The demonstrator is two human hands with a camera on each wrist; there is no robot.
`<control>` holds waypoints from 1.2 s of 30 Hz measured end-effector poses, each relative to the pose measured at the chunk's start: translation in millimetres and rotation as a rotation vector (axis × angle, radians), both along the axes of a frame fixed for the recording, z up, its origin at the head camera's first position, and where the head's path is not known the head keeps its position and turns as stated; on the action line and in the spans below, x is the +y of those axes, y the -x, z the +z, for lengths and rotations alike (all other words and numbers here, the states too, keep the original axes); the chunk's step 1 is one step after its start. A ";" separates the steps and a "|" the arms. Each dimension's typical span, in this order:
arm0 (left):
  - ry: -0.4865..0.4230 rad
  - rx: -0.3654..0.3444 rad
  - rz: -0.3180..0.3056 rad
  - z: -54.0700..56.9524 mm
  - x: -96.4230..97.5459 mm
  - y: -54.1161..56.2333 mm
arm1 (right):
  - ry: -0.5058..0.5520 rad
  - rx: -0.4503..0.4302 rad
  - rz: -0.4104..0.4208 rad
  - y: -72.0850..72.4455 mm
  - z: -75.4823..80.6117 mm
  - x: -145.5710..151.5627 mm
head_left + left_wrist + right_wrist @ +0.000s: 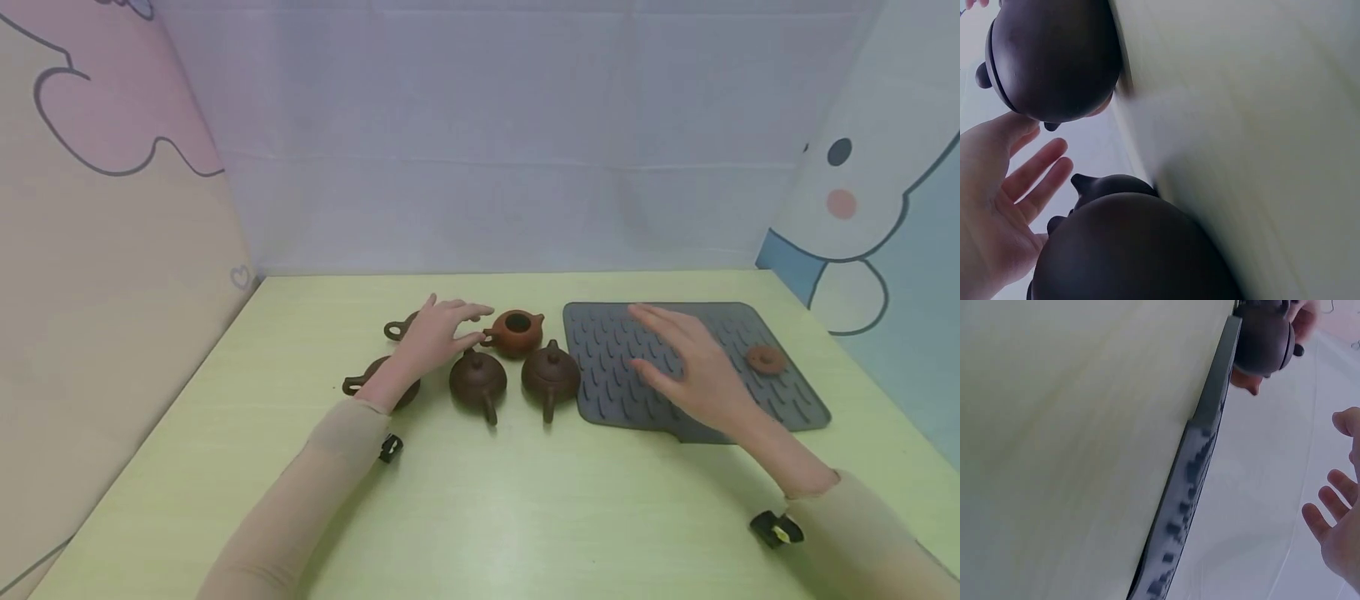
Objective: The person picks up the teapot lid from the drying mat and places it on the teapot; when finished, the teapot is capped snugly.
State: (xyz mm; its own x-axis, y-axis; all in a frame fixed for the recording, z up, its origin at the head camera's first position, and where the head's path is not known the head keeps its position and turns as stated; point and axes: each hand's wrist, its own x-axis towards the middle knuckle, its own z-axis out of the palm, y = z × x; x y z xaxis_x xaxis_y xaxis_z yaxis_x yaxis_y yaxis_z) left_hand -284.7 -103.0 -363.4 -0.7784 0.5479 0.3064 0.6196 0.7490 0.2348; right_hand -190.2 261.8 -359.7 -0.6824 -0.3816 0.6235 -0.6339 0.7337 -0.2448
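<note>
The left hand (435,337) hangs over the cluster of teapots left of centre in the head view, fingers stretched out and loosely spread, thumb and forefinger tips right at the handle of the orange-brown teapot (517,332), which stands lidless with its dark mouth showing, and whether they actually touch that handle cannot be told from here; nothing is gripped. Under that hand's palm and wrist two dark teapots are partly covered, one (399,327) peeking out with its loop handle at the upper left of the group, another (375,379) lower down by the sleeve. In front sit two more dark brown teapots with lids on, the left one (477,381) and the right one (551,375), just beside each other and below the orange one. On the left wrist view the palm (997,206) is flat and open beside rounded dark pot bodies. Over to the right, the right hand (686,367) hovers with fingers straight and spread above the grey ribbed mat (795,408), holding nothing, and the right wrist view shows the same open fingers (1335,519) clear of the mat's edge (1200,444). A small orange-brown lid (766,359) lies on the mat's right part, well apart from its pot, all on the pale green table (487,500)
</note>
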 end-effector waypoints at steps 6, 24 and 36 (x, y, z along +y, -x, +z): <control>0.016 -0.036 -0.012 -0.3 4.6 2.7 | 0.002 0.007 -0.038 -2.3 0.3 20.9; 0.058 -0.083 0.024 0.7 12.7 10.0 | -0.018 0.030 -0.142 1.3 1.3 67.0; 0.109 -0.112 0.022 0.2 13.8 12.6 | -0.051 0.007 -0.228 7.5 -4.3 104.8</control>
State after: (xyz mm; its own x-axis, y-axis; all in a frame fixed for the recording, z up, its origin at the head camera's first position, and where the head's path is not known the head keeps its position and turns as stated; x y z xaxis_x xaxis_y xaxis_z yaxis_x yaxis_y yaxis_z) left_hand -297.4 -89.2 -363.2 -0.8166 0.5554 0.1569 0.5772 0.7869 0.2185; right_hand -197.7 366.6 -363.9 -0.7505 -0.2490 0.6121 -0.4517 0.8694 -0.2002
